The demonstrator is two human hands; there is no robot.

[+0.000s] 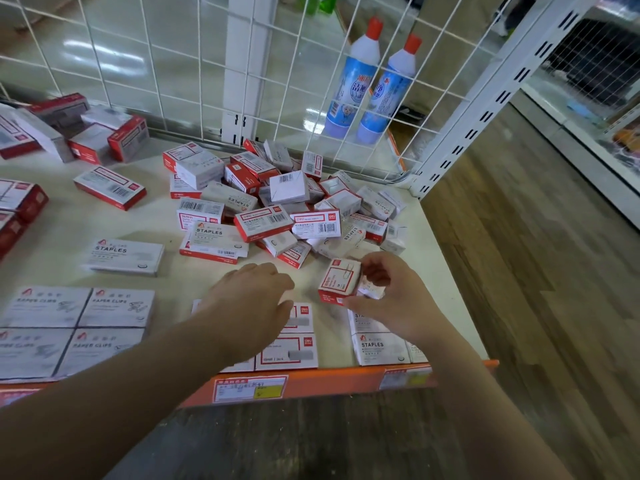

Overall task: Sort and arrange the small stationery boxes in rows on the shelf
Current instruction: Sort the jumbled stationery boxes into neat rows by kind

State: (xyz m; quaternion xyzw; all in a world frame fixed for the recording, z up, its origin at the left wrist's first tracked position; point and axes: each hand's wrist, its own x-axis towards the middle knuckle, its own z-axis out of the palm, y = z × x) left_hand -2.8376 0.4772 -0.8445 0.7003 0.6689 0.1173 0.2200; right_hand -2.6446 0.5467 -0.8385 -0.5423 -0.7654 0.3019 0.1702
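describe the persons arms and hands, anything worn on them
Both arms are bare as far as the view shows: no sleeves reach into the picture. The left hand and right hand wear no gloves, and no ring, watch or bracelet shows on the fingers or wrists. Nails look short and unpainted, though the picture is too soft to be sure.

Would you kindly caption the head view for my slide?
Right hand holds a small red-and-white box above the shelf; left hand rests on arranged boxes.
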